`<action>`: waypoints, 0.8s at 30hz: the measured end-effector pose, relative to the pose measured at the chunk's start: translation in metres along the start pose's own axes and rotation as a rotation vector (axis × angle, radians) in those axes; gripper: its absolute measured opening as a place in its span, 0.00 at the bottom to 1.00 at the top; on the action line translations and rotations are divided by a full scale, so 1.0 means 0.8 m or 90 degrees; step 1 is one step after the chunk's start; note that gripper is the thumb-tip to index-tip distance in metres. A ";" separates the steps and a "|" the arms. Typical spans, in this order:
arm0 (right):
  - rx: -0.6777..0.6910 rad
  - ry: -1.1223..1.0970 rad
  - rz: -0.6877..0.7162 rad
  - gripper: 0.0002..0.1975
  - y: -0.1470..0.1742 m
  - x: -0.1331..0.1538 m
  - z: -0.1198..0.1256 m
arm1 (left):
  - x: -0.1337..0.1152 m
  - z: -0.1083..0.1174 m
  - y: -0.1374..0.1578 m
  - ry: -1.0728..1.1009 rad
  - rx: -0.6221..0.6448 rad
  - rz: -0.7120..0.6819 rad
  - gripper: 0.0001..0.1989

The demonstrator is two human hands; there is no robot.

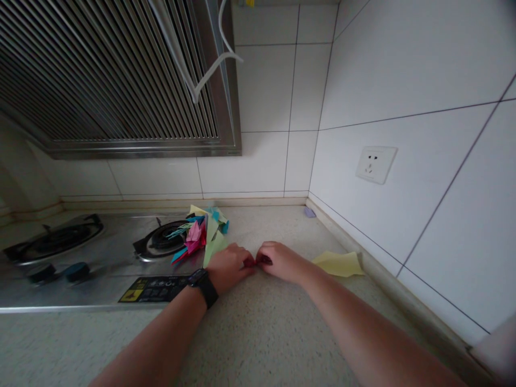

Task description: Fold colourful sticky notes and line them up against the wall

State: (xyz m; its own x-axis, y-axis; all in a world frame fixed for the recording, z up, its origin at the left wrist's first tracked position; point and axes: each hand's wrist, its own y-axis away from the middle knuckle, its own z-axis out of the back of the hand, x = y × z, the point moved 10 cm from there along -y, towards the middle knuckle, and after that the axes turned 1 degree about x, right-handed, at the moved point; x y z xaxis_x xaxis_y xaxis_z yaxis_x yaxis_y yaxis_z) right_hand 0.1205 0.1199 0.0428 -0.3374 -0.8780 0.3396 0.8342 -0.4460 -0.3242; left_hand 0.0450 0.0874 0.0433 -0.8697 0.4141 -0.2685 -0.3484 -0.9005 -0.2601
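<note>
My left hand (229, 265), with a black watch (203, 287) at its wrist, is closed in a pinch low over the counter. Opposite it, my right hand (281, 261) is pinched too, the fingertips almost meeting. A tiny bit of red paper (255, 263) shows between them; the fingers hide most of it. Left of my left hand lies a heap of coloured paper pieces, with a pink folded paper (195, 235) and a pale green sheet (215, 244) among them. A yellow paper sheet (341, 264) rests beyond my right forearm.
A steel gas stove (108, 269) is set into the counter (258, 333) on the left, and the paper heap overlaps its right burner. Above hangs a range hood (121, 70) with a white cable (213, 67). A small purple paper (309, 212) lies near the tiled corner.
</note>
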 end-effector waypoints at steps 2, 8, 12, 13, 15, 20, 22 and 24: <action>-0.004 -0.002 -0.003 0.05 0.000 0.000 0.000 | 0.001 -0.002 -0.002 -0.011 -0.004 0.005 0.09; 0.010 0.005 -0.020 0.05 -0.001 -0.002 -0.003 | 0.007 -0.006 -0.007 -0.062 -0.014 0.005 0.10; 0.024 0.032 -0.030 0.05 -0.003 -0.004 -0.005 | 0.008 -0.006 -0.008 -0.088 -0.019 0.007 0.11; 0.026 0.041 -0.031 0.05 -0.003 -0.004 -0.005 | 0.007 -0.007 -0.008 -0.096 -0.015 0.006 0.11; 0.026 0.060 -0.031 0.05 -0.003 -0.005 -0.005 | 0.004 -0.007 -0.008 -0.113 -0.009 -0.002 0.11; 0.030 0.086 -0.023 0.08 -0.003 -0.005 -0.005 | -0.003 -0.004 -0.006 -0.132 -0.002 -0.017 0.11; 0.030 0.090 -0.023 0.09 -0.003 -0.006 -0.005 | -0.004 -0.002 -0.006 -0.121 -0.006 -0.018 0.11; 0.033 0.092 -0.016 0.09 -0.003 -0.006 -0.006 | -0.005 -0.001 -0.007 -0.116 -0.004 -0.026 0.11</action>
State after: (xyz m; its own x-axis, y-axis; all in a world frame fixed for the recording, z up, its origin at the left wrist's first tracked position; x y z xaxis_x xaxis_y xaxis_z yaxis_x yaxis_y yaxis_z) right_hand 0.1180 0.1242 0.0377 -0.4148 -0.8843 0.2145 0.8447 -0.4618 -0.2707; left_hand 0.0508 0.0905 0.0454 -0.9041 0.4187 -0.0854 -0.3828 -0.8825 -0.2733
